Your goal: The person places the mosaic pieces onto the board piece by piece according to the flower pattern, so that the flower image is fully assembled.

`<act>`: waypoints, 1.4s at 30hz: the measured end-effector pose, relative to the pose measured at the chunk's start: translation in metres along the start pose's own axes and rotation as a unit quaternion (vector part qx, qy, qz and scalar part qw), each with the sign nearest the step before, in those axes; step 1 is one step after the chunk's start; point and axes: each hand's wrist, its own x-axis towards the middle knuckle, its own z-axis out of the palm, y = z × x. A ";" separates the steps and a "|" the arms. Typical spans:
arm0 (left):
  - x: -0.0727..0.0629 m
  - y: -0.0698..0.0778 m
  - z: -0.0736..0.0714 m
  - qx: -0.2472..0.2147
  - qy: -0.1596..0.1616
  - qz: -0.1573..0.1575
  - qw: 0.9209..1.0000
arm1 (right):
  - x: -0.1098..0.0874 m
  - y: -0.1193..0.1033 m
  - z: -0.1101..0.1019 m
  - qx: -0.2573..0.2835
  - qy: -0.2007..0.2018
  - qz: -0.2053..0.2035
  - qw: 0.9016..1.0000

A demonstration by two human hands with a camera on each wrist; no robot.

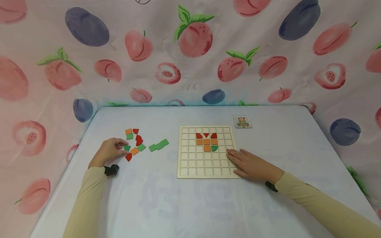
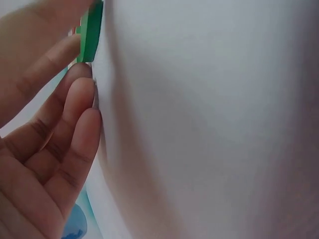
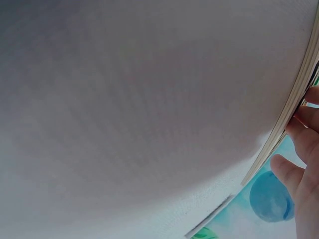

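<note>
My left hand [image 1: 109,151] pinches a green quarter [image 1: 127,148] between its fingers [image 2: 47,64] at the left of the tabletop [image 1: 206,209] (whether it has left the surface, I cannot tell). The board [image 1: 186,165] lies well to the right of those fingers, with a green strip [image 1: 160,145] between; the strip's long axis slants away from me toward the right. My right hand [image 1: 252,165] is the nearer one to the board, its fingers straight over the right edge, holding no piece. On the board I count four orange squares [image 1: 207,142], two red quarters [image 1: 214,135], one red triangle [image 1: 206,135] and one set green quarter [image 1: 214,148], eight in all. Loose about my left hand are two loose orange squares [image 1: 135,151], what look like four red pieces [image 1: 128,157] and two green squares [image 1: 141,147], besides the one I pinch; the strip looks like three pieces touching, though I cannot be sure. One card [image 1: 242,122] lies just beside the board's far right corner.
</note>
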 end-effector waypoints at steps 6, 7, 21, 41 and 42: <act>-0.001 0.001 0.001 0.008 0.009 0.006 1.000 | 0.000 0.001 0.002 -0.007 0.023 -0.008 1.000; -0.001 0.001 0.001 0.007 0.009 0.007 1.000 | 0.000 0.001 0.002 -0.007 0.023 -0.007 1.000; -0.001 -0.001 0.002 0.003 0.021 0.004 1.000 | 0.001 0.001 0.002 0.001 0.018 -0.004 1.000; -0.003 0.014 -0.002 -0.027 0.073 0.038 0.996 | 0.002 0.001 0.001 -0.002 0.005 -0.005 1.000; -0.004 0.017 -0.002 -0.031 0.077 0.044 0.996 | 0.002 0.000 0.001 -0.001 0.004 -0.005 1.000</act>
